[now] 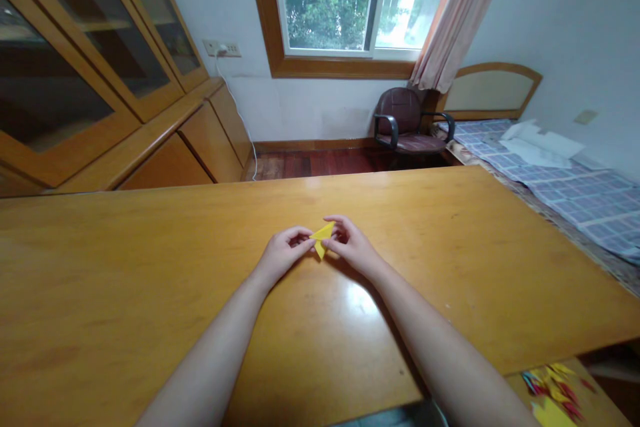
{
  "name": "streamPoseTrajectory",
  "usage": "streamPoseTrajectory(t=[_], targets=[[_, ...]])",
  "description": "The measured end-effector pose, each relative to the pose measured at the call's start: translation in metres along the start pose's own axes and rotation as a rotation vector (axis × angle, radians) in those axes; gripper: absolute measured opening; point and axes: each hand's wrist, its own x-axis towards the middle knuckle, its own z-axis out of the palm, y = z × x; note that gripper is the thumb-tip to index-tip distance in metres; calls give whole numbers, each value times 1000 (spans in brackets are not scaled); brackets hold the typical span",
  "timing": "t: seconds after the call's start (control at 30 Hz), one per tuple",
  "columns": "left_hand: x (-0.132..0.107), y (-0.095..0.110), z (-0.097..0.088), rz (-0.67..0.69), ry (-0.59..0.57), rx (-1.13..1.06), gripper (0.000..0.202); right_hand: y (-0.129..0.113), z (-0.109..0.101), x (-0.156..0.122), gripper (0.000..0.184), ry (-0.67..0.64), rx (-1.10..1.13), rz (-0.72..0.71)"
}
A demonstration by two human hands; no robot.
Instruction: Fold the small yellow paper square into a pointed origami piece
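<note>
A small piece of folded yellow paper (323, 232), with pointed corners, is held between my two hands just above the wooden table (150, 293). My left hand (286, 250) pinches its left corner between thumb and fingers. On the other side, my right hand (354, 247) grips the paper with the thumb on its front face and the index finger stretched along the top. The remaining fingers of both hands are curled and partly hidden behind the paper.
Several folded yellow, red and blue paper pieces (555, 387) lie on a lower surface at the bottom right, beside yellow sheets (550, 413). Beyond the table stand a brown armchair (400, 113), a bed (565, 187) and a wooden cabinet (200, 140).
</note>
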Motion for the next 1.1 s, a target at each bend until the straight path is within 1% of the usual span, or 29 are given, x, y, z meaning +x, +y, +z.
streamPoseTrajectory(t=[0.47, 0.93, 1.1], targets=[[0, -6, 1, -47, -14, -116, 27, -2, 1, -1, 48, 11, 44, 20], [-1, -3, 0, -61, -33, -78, 26, -1, 0, -2, 49, 7, 24, 27], [-2, -1, 1, -66, -45, -46, 26, -2, 0, -1, 50, 3, -67, 22]])
